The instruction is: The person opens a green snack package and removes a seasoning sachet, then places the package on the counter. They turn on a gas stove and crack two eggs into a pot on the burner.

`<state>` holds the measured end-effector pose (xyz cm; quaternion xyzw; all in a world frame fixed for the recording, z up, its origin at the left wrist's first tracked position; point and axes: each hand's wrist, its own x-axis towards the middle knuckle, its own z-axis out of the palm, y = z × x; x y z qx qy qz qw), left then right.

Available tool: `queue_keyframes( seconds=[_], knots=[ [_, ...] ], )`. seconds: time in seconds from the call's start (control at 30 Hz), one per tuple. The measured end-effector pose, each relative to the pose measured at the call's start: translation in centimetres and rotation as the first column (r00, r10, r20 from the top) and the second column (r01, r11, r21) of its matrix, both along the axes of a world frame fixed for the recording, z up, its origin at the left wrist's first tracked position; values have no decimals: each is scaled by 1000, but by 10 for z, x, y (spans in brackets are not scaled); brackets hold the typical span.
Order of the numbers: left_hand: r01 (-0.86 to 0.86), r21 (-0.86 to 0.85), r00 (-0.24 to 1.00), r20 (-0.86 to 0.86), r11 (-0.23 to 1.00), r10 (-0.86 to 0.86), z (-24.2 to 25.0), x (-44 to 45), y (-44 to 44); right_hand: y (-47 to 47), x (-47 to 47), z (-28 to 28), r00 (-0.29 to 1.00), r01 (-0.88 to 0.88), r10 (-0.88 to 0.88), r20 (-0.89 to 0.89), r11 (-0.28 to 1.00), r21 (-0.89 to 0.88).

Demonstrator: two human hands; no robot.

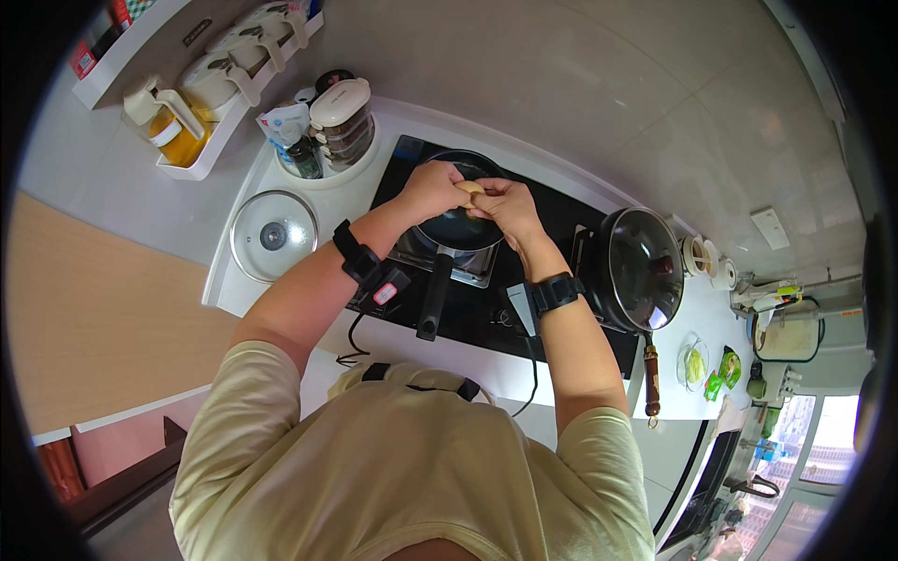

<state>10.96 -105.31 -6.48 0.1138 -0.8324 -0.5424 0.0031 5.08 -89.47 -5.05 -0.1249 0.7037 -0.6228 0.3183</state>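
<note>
Over a black frying pan (463, 235) on the left burner of a black gas hob (456, 308), both my hands meet around an egg (471, 188) with a pale brown shell. My left hand (436, 189) grips it from the left, and my right hand (511, 209) has its fingers on the right side of it. The fingers hide part of the shell and part of the pan's inside. The pan's black handle points towards me. Whether the shell is cracked cannot be told.
A glass lid (273, 236) lies left of the hob. Behind it, a round white tray (330, 181) holds containers. At right stands a lidded wok (642, 270), its wooden handle towards me. A glass bowl with greens (694, 366) is farther right. Oil and seasoning jars fill a wall rack (210, 151).
</note>
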Motion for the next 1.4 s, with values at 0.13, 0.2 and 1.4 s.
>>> queue_keyframes(
  seconds=[0.13, 0.2, 1.4],
  knots=[
    [-38, -140, 996, -85, 989, 26, -4, 2, -1, -4, 0, -7, 1000, 9, -8, 28, 999, -37],
    [-28, -206, 996, -85, 978, 11, -4, 3, -2, -5, -1, -9, 999, 11, -10, 34, 999, -41],
    [215, -622, 971, 52, 753, -234, -33, 5, -1, -4, -3, -49, 861, -49, 282, -423, 875, 483]
  ],
)
